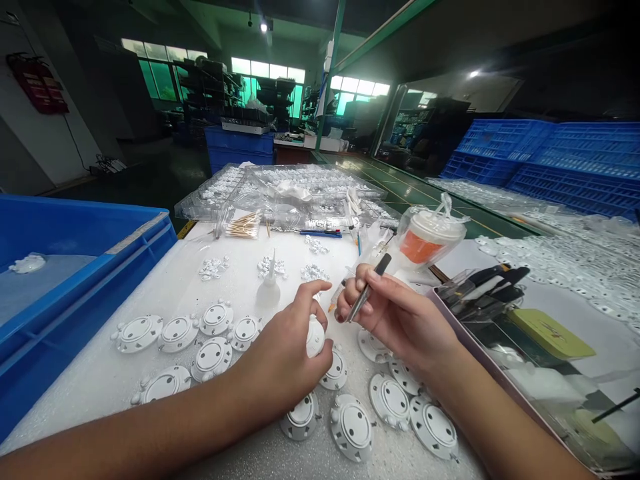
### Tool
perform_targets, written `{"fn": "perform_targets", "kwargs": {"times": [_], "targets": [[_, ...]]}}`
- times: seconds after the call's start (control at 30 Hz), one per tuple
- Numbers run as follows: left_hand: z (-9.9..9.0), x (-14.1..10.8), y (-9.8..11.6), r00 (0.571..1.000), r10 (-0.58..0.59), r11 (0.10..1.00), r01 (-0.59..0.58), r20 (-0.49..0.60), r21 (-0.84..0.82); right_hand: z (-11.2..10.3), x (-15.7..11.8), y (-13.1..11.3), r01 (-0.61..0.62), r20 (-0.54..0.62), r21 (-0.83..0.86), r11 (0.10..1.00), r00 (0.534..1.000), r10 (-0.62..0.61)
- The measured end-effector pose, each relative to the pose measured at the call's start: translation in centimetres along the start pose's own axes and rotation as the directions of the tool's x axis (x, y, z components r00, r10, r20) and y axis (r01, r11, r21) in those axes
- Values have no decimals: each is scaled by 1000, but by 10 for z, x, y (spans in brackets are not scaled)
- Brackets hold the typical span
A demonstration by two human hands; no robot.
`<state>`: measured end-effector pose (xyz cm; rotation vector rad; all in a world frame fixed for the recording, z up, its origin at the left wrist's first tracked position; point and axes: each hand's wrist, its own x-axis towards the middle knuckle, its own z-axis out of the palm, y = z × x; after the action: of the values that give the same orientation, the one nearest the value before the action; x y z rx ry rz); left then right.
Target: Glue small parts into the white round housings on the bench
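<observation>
My left hand [300, 347] is closed round a small white rounded piece [315, 335], holding it between thumb and fingers; much of the piece is hidden. To its right, my right hand [395, 310] grips a slim black-and-grey pen-like tool [369, 288], its grey end pointing down and left, apart from the white piece. Beneath and around both hands lie several white round discs [351, 427] with dark spots and small knobs on their edges. Just beyond my left hand stands a small translucent squeeze bottle [269, 287] with a thin nozzle.
Little heaps of white parts [214, 268] lie farther back, before cotton swabs [243, 225] and clear trays [300, 177]. A blue bin [125, 247] borders the left. At right are a bagged cup [425, 240], a tool box [500, 393] and stacked blue crates [550, 153].
</observation>
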<state>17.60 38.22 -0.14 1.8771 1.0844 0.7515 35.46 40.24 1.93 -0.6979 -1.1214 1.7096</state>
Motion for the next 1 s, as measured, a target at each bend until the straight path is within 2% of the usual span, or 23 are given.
{"fn": "perform_targets", "kwargs": {"times": [0.13, 0.33, 0.57, 1.0], "targets": [[0, -1, 1, 1000, 8, 1000, -8, 3, -5, -2, 0, 0, 35, 5, -76, 997, 999, -34], [1, -1, -2, 1000, 17, 1000, -17, -1, -14, -3, 1, 6, -14, -35, -212, 977, 999, 6], [1, 0, -2, 1000, -5, 1000, 5, -1, -31, -2, -1, 6, 36, -9, -345, 938, 999, -42], [2, 0, -3, 1000, 8, 999, -8, -3, -36, -5, -3, 7, 68, 32, -428, 901, 998, -60]]}}
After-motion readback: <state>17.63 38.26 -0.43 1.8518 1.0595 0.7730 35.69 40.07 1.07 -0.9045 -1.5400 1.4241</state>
